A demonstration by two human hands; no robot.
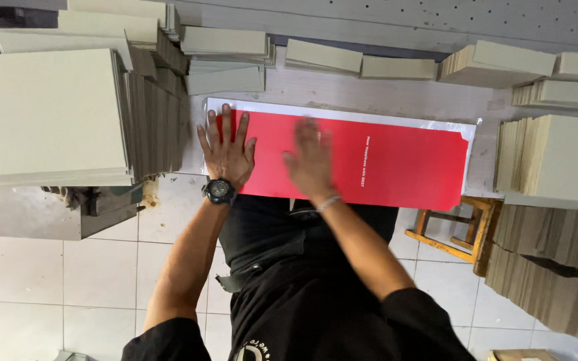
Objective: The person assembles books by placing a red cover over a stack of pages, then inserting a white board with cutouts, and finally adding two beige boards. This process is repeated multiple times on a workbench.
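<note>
right hand (310, 160): motion-blurred | red sheet (382, 164): near edge hidden by hands

From my feed, the red sheet (369, 164) under both hands looks like smooth coated paper with a faint satin sheen, and it lies on a white, slightly glossy backing sheet (342, 115). My left hand (227, 152) presses flat on it; the wrist carries a black watch (219, 191) of matt plastic or rubber. The right hand (310, 164) is blurred, with a thin pale band at the wrist. The grey board stacks (48, 113) all round look like matt, slightly rough cardboard with fibrous cut edges. The surface (382, 93) seems to be painted, worn wood. The stool (466, 230) is varnished wood. The floor (102, 267) is glossy white tile.
</note>
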